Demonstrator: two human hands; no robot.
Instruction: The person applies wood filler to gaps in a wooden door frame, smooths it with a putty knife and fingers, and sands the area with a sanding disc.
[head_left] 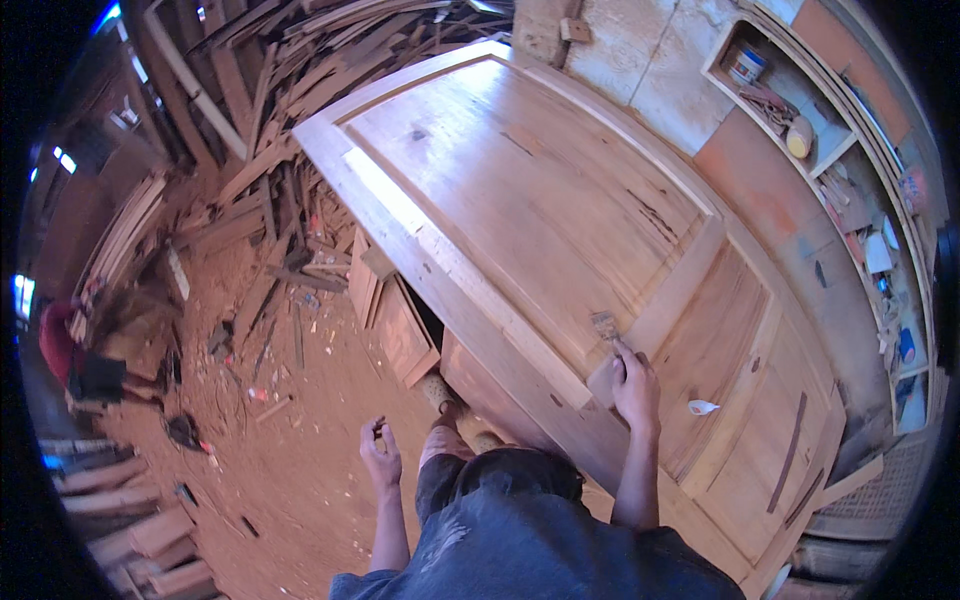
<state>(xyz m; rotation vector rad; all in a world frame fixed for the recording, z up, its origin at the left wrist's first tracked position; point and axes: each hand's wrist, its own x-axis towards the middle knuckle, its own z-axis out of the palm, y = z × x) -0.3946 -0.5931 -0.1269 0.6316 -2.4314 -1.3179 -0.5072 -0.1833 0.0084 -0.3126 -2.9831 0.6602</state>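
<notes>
My right hand (636, 388) is closed around a paintbrush (605, 325), its bristles lying at the lower corner of a large wooden door panel (520, 190). The door (440, 270) is flat, framed in pale wood, with dark cracks in its boards. To the right of my right hand, a small white piece (703, 407) rests on the door's lower panel. My left hand (380, 452) hangs beside the door over the floor, fingers loosely curled and a gap showing, with nothing visible in it.
Stacked scrap wood (330, 70) fills the back left. Wooden shelves (840, 140) along the right wall hold containers and tools. Leaning boards (400, 330) stand by the door's near side. At the far left a person (75, 350) bends over planks. Timber (150, 530) lies at lower left.
</notes>
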